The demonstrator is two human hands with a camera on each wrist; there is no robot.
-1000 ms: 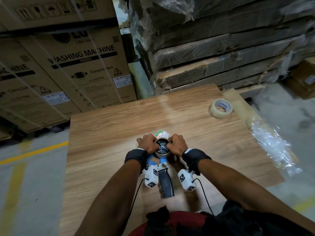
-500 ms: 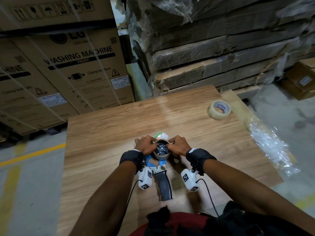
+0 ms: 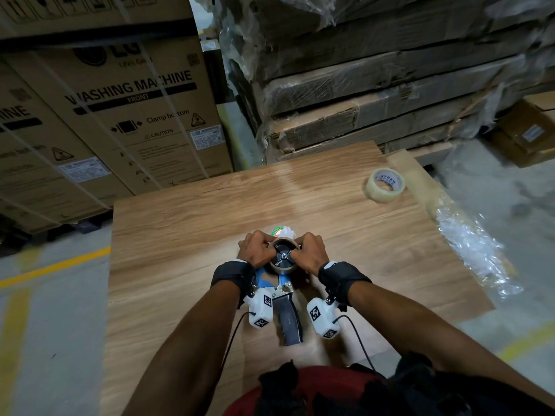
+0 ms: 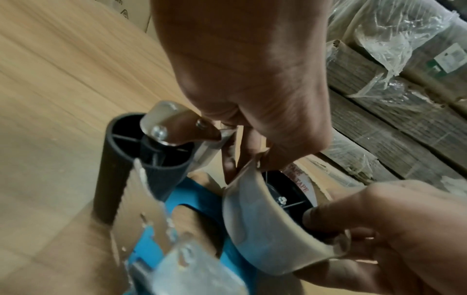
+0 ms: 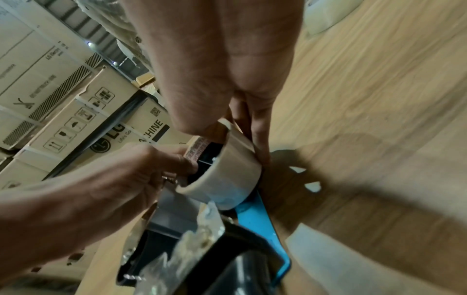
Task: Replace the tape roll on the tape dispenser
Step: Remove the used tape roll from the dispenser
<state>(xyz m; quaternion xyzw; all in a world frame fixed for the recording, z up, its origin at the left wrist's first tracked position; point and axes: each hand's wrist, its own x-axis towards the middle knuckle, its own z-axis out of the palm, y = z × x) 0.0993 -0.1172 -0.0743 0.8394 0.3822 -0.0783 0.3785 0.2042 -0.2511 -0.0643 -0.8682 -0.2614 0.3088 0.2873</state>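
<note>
— Where's the dispenser?

— The blue-framed handheld tape dispenser with a black handle (image 3: 289, 319) lies flat on the light wood-grain tabletop (image 3: 180, 250), near the edge closest to the person, handle pointing back toward them.

— And the roll on it?

— A nearly spent tape roll, a tan cardboard core with a thin pale layer of tape (image 3: 282, 256), sits on the dispenser's black spoked hub. It lies directly between the two hands, touching both.

— How are the hands placed?

— The left hand (image 3: 257, 250) grips the roll's left side, fingers curled over its rim. The right hand (image 3: 309, 253) does the same on the right side; in the left wrist view a thumb tip presses inside the core (image 4: 318, 217) while the fingers wrap the outer wall. Both hands are closed around the roll, knuckles up.

— Anything else of the dispenser showing?

— The left wrist view shows its dark ribbed roller (image 4: 118, 165) and a shiny metal bracket with screws beside the left fingers.

— The replacement?

— A full roll of clear packing tape with a printed white core (image 3: 385, 185) lies flat, well apart at the table's far right, untouched. Just beyond the hands sits a small white object with a green and red label (image 3: 282, 231); I cannot tell what it is.

— Surroundings?

— Strapped cardboard washing-machine cartons (image 3: 126, 109) stand behind left, plastic-wrapped flat cartons (image 3: 390, 94) behind right.
</note>
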